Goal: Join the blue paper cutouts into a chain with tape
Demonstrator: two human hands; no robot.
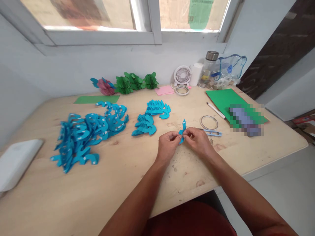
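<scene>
A small blue paper piece [184, 125] is pinched between both hands over the wooden table [147, 177]; its pointed end sticks up above the fingers and a bit shows below them. My left hand [169, 144] grips it from the left, thumb and fingertips together. My right hand [198, 141] pinches it from the right, fingertips almost touching the left ones. Left of the hands lie two stacks of cut blue paper, one nearer [144, 125] and one behind it [157, 108]. Farther left spreads a large heap of blue paper shapes with white spots [91, 127].
Beside my right hand are blue-handled scissors [213, 132], a ring of tape [209, 117] and a pen [216, 110]. Green sheets [222, 98] lie right. Along the wall stand paper figures [134, 81], a small fan [182, 75] and a bottle [208, 68]. A white box [18, 164] sits left.
</scene>
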